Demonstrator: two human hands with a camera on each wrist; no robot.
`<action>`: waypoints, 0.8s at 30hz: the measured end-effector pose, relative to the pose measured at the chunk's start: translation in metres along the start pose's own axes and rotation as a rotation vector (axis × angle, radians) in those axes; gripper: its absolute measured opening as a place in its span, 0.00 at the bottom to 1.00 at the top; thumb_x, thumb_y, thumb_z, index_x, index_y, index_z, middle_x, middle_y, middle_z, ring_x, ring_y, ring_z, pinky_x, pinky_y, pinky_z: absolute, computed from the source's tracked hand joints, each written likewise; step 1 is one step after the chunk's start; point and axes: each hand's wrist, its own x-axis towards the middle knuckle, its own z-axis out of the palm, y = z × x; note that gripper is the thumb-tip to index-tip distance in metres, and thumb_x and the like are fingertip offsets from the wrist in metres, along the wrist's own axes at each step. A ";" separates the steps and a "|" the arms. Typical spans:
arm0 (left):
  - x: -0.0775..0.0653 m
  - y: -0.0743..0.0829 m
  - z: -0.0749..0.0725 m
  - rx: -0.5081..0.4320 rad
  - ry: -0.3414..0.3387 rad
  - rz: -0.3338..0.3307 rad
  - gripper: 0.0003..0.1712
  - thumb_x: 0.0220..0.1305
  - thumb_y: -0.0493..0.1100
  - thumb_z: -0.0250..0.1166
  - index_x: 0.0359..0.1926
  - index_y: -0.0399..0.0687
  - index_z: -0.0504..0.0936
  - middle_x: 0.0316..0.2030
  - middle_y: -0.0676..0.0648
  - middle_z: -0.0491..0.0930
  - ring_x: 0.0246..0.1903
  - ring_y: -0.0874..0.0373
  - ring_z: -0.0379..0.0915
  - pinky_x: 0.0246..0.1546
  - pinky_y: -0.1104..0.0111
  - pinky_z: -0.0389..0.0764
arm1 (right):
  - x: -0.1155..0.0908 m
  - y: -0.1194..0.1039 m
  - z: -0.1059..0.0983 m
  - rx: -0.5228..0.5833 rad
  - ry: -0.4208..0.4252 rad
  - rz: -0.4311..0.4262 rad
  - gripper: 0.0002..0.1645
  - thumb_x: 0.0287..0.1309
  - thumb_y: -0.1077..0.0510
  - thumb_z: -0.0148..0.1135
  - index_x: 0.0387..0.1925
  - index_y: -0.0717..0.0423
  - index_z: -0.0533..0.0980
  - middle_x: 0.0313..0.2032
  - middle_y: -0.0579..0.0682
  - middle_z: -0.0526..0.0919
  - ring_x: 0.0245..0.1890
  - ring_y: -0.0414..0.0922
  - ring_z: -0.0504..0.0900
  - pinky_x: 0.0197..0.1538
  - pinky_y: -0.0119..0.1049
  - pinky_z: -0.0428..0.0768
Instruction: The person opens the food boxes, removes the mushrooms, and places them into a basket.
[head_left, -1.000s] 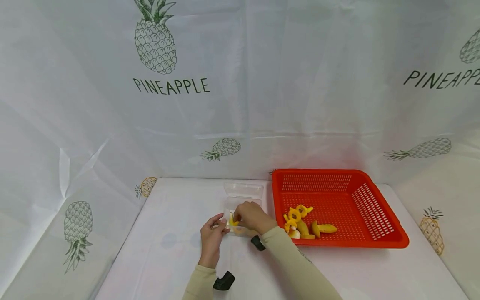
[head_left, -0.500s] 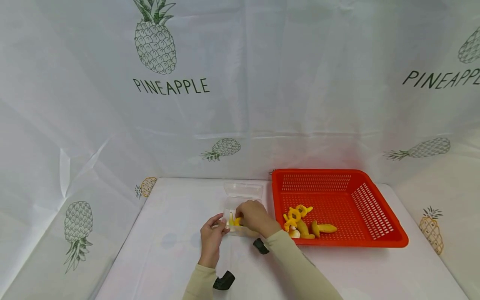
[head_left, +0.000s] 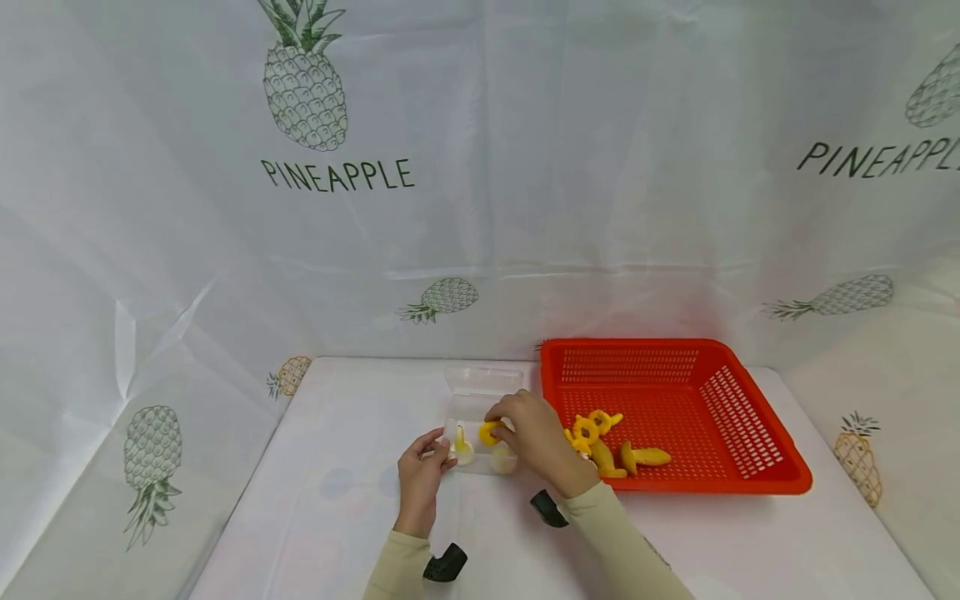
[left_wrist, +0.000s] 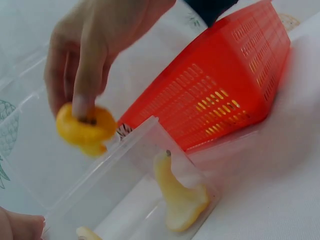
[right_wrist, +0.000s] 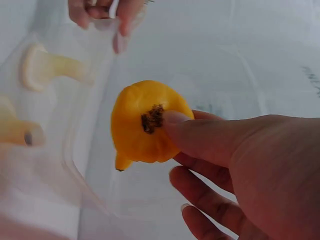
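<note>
My right hand (head_left: 528, 429) pinches a yellow, knobbly gourd-like fruit (right_wrist: 145, 122) between thumb and fingers, above the open clear plastic box (head_left: 476, 467). A dark scar marks the middle of this fruit, and a short nub sticks out below. With thumb and fingers, my left hand (head_left: 422, 475) holds the box's left edge. Inside the box, a pale yellow long-necked piece (left_wrist: 180, 195) stands at one end, its narrow dark-tipped neck upward. Another pale piece (right_wrist: 50, 67) sits near my left fingers.
The box's clear lid (head_left: 483, 380) lies back behind it. To the right stands a red perforated basket (head_left: 675, 486). Yellow ring-like pieces (head_left: 585, 431) and mustard-coloured pieces (head_left: 647, 457) lie in its near left part. White pineapple-print sheeting (head_left: 600, 208) rises behind and beside the table.
My right hand has lifted and moved right, bringing the yellow fruit up out of the box. The pale pieces inside now show more. My left hand stays at the box's edge.
</note>
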 end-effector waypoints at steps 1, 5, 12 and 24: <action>0.000 0.000 0.000 0.001 0.000 0.000 0.19 0.74 0.30 0.63 0.62 0.23 0.78 0.39 0.44 0.72 0.33 0.59 0.76 0.35 0.75 0.87 | -0.003 0.001 -0.004 -0.007 0.018 0.000 0.07 0.54 0.61 0.82 0.36 0.49 0.91 0.35 0.44 0.90 0.38 0.45 0.83 0.46 0.40 0.84; 0.000 0.000 0.000 0.006 -0.001 -0.005 0.19 0.74 0.30 0.63 0.62 0.23 0.78 0.39 0.44 0.72 0.33 0.59 0.77 0.35 0.75 0.87 | -0.014 0.006 -0.018 -0.011 0.103 -0.019 0.10 0.51 0.62 0.84 0.35 0.48 0.90 0.34 0.42 0.89 0.38 0.44 0.83 0.44 0.40 0.83; 0.000 0.000 -0.001 0.005 -0.009 0.001 0.20 0.75 0.30 0.63 0.63 0.23 0.77 0.40 0.44 0.73 0.33 0.59 0.77 0.36 0.75 0.87 | -0.036 0.025 -0.042 -0.011 0.229 -0.044 0.16 0.44 0.66 0.86 0.36 0.51 0.90 0.35 0.42 0.90 0.39 0.43 0.83 0.43 0.41 0.82; 0.002 -0.003 0.000 0.013 -0.011 -0.005 0.21 0.75 0.31 0.64 0.64 0.24 0.77 0.41 0.44 0.73 0.34 0.59 0.76 0.37 0.73 0.87 | -0.075 0.063 -0.071 -0.085 0.274 0.091 0.15 0.46 0.68 0.84 0.38 0.54 0.89 0.39 0.49 0.91 0.40 0.48 0.83 0.43 0.48 0.86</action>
